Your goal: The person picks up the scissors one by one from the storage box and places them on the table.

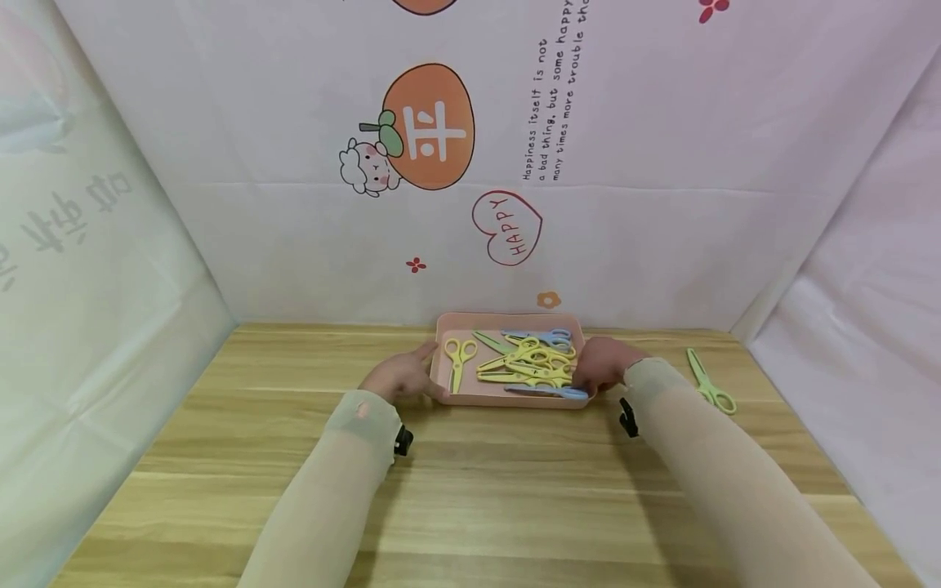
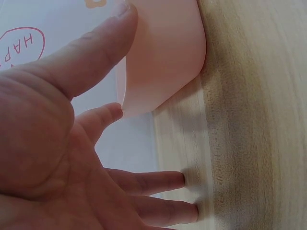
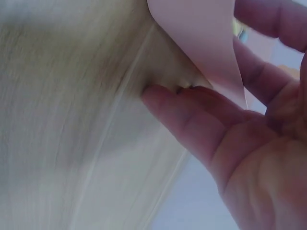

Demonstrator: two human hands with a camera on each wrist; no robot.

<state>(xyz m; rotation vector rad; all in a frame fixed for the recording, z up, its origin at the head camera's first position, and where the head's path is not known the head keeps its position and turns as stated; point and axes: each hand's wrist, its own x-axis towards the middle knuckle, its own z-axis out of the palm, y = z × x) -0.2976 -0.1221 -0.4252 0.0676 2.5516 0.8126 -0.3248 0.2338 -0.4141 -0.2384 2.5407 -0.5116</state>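
Note:
A shallow pink tray (image 1: 470,401) holds several pairs of scissors, mostly yellow (image 1: 457,367) with some blue (image 1: 562,336) and green (image 1: 488,340). At its left end, my left hand (image 1: 400,376) spreads its thumb and straight fingers, touching the tray's outer wall (image 2: 163,52). My right hand (image 1: 604,362) reaches over the right end. In the right wrist view, two digits go behind the tray's wall (image 3: 201,33), tips hidden, while the other fingers (image 3: 184,120) stay outside, low by the table. Whether it grips a pair of scissors does not show.
Green scissors (image 1: 706,380) lie on the wooden table (image 1: 500,506), right of the right hand. A white printed cloth (image 1: 647,245) rises close behind the tray. White cloth also hangs along the left and right sides.

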